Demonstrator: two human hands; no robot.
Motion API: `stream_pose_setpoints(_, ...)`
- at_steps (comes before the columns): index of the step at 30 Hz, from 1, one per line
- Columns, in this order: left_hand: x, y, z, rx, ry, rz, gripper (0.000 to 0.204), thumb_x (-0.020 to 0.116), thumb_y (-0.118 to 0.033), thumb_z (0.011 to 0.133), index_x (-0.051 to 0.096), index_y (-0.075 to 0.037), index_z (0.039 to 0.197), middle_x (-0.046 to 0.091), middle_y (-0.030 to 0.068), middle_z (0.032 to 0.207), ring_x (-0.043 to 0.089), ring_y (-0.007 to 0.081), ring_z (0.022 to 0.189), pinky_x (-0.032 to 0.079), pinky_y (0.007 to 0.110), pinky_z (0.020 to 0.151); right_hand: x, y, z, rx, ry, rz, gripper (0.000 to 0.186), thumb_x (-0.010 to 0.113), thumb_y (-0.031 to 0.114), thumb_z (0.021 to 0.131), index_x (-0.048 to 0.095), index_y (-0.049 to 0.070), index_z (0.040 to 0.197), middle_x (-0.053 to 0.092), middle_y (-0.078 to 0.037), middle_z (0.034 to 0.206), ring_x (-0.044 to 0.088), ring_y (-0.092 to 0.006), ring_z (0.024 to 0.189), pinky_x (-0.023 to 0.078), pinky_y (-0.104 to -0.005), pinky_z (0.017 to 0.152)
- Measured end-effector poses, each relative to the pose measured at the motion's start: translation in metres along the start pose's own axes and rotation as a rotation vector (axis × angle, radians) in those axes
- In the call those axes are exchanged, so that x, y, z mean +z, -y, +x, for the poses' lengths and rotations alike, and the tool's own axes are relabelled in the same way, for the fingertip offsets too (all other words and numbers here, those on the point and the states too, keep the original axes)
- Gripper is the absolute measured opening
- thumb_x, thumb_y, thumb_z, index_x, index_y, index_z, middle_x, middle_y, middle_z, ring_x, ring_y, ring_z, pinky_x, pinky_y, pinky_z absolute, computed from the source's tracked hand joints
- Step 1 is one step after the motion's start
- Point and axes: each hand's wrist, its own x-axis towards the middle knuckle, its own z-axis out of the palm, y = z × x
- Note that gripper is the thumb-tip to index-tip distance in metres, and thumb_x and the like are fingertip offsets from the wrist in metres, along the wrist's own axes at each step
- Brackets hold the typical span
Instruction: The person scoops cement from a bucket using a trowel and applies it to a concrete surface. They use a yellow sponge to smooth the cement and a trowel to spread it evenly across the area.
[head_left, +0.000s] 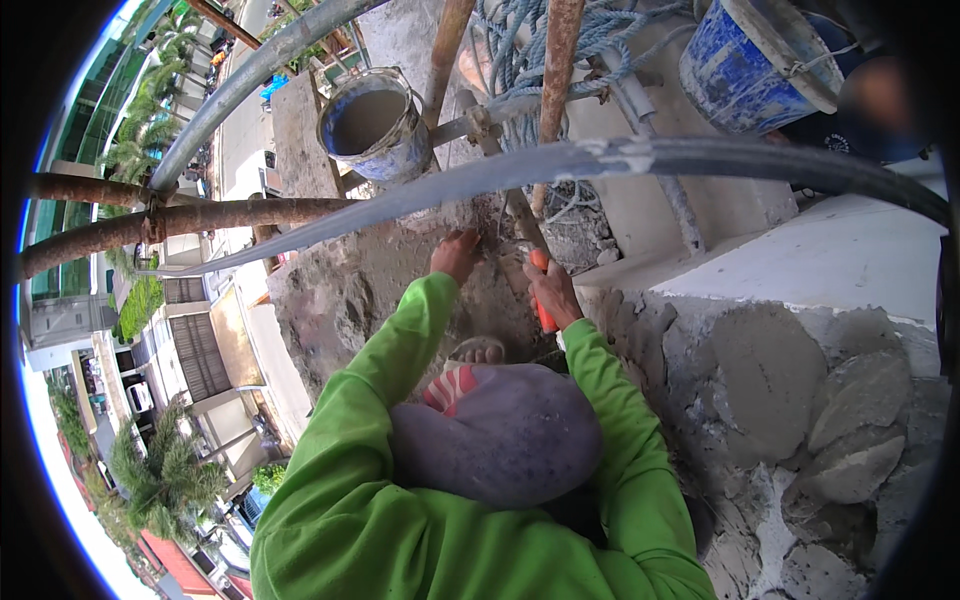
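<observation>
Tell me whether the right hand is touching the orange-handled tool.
Touching. The head view shows the right hand wrapped around the orange-handled tool, fingers closed over the handle with no gap.

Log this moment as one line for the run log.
left hand: on rough mortar ledge | right hand: gripping orange-handled tool | bucket: on ledge beside scaffold pipes

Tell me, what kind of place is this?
Probably a building site, high on scaffolding: rusty scaffold pipes, a mortar-caked bucket, fresh mortar patches on the wall, and rooftops far below.
</observation>
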Motion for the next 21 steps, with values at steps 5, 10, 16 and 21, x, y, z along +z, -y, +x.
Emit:
stream_pose_setpoints(5, -0.002, -0.01, 0.001, -0.023, -0.025, -0.024, 0.04, 0.076, -0.016, 0.067, 0.057, -0.009, 0.102, 0.059, 0.0151, 0.097, 0.06, 0.0387, 0.088, 0.048, 0.047, 0.073, 0.007, -0.005, -0.001, -0.017, 0.032, -0.178, 0.036, 0.058, 0.033, 0.085, 0.047, 0.0, 0.095, 0.049, -0.003, 0.058, 0.05, -0.0133, 0.043, 0.043, -0.0307, 0.039)
stream_pose_setpoints(10, -0.001, -0.008, 0.002, -0.004, -0.01, -0.014, 0.038, 0.075, -0.019, 0.071, 0.056, -0.013, 0.103, 0.058, 0.0147, 0.101, 0.06, 0.0387, 0.091, 0.049, 0.049, 0.074, 0.006, 0.002, -0.001, -0.214, -0.117, 0.054, 0.043, 0.057, 0.031, 0.083, 0.052, -0.01, 0.094, 0.058, -0.014, 0.059, 0.058, -0.0228, 0.043, 0.047, -0.0354, 0.041)
stream_pose_setpoints(16, -0.001, -0.011, 0.001, -0.026, -0.038, -0.012, 0.042, 0.078, -0.014, 0.065, 0.058, -0.008, 0.101, 0.06, 0.0158, 0.096, 0.06, 0.0385, 0.088, 0.047, 0.047, 0.072, 0.003, 0.009, 0.003, -0.113, -0.078, -0.163, 0.039, 0.056, 0.032, 0.084, 0.053, -0.006, 0.092, 0.057, -0.013, 0.056, 0.058, -0.0226, 0.043, 0.048, -0.0353, 0.042)
stream_pose_setpoints(21, 0.004, 0.0, 0.003, 0.039, -0.029, -0.031, 0.037, 0.074, -0.018, 0.071, 0.055, -0.011, 0.103, 0.057, 0.0162, 0.1, 0.06, 0.0394, 0.089, 0.048, 0.049, 0.072, 0.015, -0.011, 0.01, -0.123, -0.118, -0.405, 0.038, 0.057, 0.033, 0.085, 0.053, -0.005, 0.09, 0.059, -0.015, 0.058, 0.059, -0.0234, 0.043, 0.048, -0.037, 0.043)
